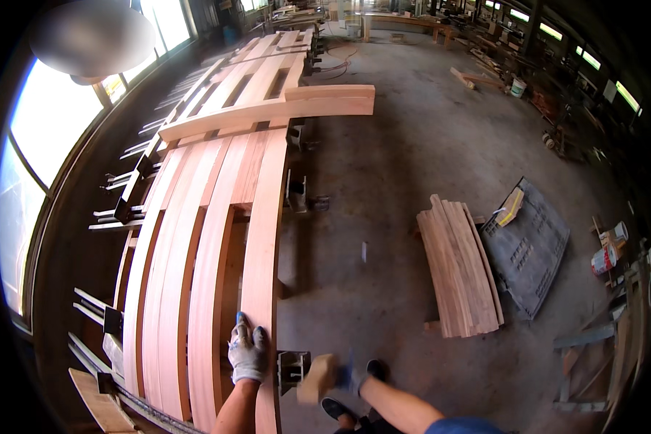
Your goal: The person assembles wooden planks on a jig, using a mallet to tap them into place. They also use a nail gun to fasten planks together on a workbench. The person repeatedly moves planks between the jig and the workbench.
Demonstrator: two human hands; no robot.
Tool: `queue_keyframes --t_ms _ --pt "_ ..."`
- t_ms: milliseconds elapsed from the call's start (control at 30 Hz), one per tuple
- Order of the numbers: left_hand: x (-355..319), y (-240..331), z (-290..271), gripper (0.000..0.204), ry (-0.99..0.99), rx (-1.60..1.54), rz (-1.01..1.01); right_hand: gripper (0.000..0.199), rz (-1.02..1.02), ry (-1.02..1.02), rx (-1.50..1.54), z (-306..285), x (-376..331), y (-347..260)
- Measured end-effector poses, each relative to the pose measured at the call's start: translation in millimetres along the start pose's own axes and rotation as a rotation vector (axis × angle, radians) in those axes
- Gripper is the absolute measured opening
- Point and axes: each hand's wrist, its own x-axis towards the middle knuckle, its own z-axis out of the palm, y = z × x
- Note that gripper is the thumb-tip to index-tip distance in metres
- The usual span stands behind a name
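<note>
My left hand [249, 354], in a pale glove with blue fingertips, lies on the inner edge of the rightmost long board [262, 239]. Its fingers are stretched out over the wood and hold nothing. Low beside the board's outer edge, my right hand [350, 377] in a blue glove is smeared by motion. It grips what looks like a wooden mallet [317, 379], whose blocky tan head points toward the board. Several long pinkish boards [168, 296] run side by side away from me, with gaps between some of them. Two thicker timbers [267, 110] lie across them farther off.
Metal clamps [294, 369] line both sides of the boards. A stack of planks [458, 267] stands on the floor to the right, beside a dark panel [529, 246] with a yellow item on it. Buckets and a wooden stand [593, 369] are at far right; windows are at left.
</note>
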Motion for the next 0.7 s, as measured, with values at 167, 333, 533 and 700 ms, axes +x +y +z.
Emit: queue_keyframes --t_ms 167,333,533,700 --pt "2 -3 -1 0.072 -0.006 0.025 -0.013 0.082 -0.400 -0.018 -0.357 233 -23 -99" --pt "0 -1 -1 0.072 -0.002 0.003 -0.022 0.084 0.043 -0.407 -0.733 249 -143 19" --pt "-3 3 -3 0.070 -0.003 -0.028 -0.028 0.114 0.282 -0.385 0.193 9 -72 64" --pt "3 -3 4 0.070 0.018 0.008 0.012 0.085 -0.413 0.219 -0.270 171 8 -93"
